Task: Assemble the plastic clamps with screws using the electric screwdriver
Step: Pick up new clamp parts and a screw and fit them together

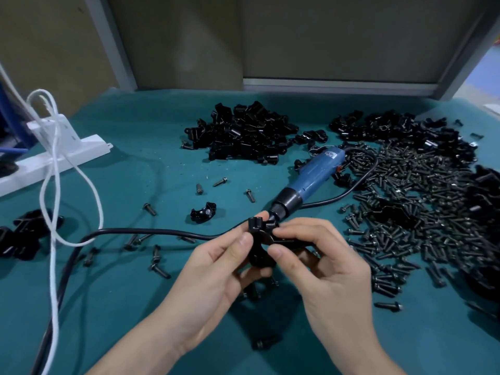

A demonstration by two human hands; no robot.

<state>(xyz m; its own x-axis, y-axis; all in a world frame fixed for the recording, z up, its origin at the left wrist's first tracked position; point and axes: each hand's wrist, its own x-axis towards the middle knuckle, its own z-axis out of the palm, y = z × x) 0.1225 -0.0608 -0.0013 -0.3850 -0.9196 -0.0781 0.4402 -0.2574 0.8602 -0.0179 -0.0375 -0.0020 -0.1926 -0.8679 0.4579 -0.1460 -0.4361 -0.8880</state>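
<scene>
both hands (216, 269) (322, 266) pinch one black plastic clamp (260, 239) in a narrow grip; likely light, rigid, slick, best held by its ears.

A white power strip (62, 155) lies on the teal counter (135, 307) at nine o'clock, with a white cord (56, 131) looped over it. Beige panels (338, 36) stand at twelve o'clock.

No text can be read. The electric screwdriver (311, 174) carries a small pale label (331, 154) near its cord end, its print too blurred to make out.
</scene>
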